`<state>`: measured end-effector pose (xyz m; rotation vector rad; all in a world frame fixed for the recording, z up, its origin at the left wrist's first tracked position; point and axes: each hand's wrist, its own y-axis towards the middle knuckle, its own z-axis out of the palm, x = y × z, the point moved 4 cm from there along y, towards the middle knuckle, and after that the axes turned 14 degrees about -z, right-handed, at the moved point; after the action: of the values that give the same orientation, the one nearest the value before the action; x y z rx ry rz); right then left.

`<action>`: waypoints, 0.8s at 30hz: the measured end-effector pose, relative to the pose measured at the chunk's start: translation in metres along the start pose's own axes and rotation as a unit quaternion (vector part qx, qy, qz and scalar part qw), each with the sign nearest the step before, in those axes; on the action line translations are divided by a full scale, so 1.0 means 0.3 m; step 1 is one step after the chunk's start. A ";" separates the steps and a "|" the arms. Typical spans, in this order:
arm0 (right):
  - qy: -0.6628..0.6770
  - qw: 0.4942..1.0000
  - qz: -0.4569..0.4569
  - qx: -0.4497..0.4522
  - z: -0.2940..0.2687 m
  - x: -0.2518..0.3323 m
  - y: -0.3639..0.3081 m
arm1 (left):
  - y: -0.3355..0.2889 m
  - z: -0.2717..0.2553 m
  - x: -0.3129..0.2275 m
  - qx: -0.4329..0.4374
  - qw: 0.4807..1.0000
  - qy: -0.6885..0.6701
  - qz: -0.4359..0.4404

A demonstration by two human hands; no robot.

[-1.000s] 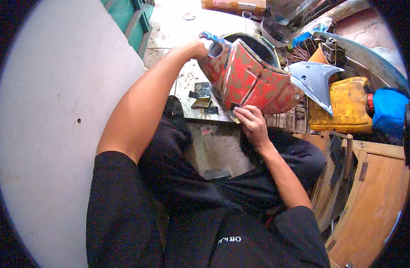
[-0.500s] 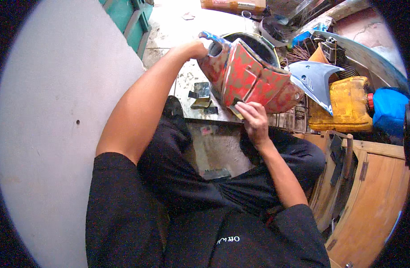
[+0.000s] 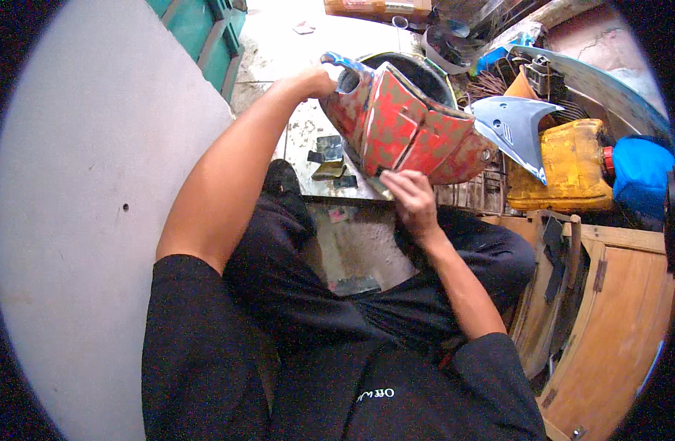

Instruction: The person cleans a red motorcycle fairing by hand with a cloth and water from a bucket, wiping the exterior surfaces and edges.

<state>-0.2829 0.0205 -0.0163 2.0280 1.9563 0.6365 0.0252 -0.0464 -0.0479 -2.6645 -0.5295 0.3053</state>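
**Red panel held between two hands, its long axis running left to right**

Red and patchy with grey, one moulded plastic body panel sits raised above the person's lap, tilted, its long axis running from upper left down to lower right; it lies directly between the two hands, so neither has to reach.

Starting at the left: a pale wall fills that side; the left hand comes up along a bare forearm and is closed around the panel's upper left end, beside a blue-edged opening; the panel stretches away from this hand toward the right.

At the middle, the right hand is just under the panel's lower edge, touching it, fingers curled and pressed against the rim; whether they pinch something small there cannot be told; this hand is the nearer one to the panel's middle.

Below the panel, a few small dark scraps lie on a stained slab; their exact number is unclear.

Further right: one pale blue-grey panel just beside the red one's tip; one yellow jerrycan; one blue container; one wooden cabinet at the lower right.

Counted: two hands, one red panel.
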 end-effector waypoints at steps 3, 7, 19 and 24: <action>-0.002 1.000 0.012 -0.018 0.009 0.000 0.003 | 0.042 0.027 0.047 0.021 0.983 -0.142 -0.111; 0.015 1.000 -0.020 0.015 0.039 0.010 -0.004 | 0.059 0.042 0.068 -0.001 1.000 0.014 -0.015; -0.008 1.000 0.018 -0.013 0.011 -0.005 -0.007 | 0.009 0.001 0.010 0.004 1.000 -0.029 -0.012; -0.004 1.000 -0.007 0.002 0.011 0.008 0.010 | 0.017 0.023 0.021 0.007 0.999 0.022 0.045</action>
<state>-0.2786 0.0230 -0.0174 2.0140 1.9669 0.6206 0.0307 -0.0459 -0.0571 -2.6794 -0.3932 0.2749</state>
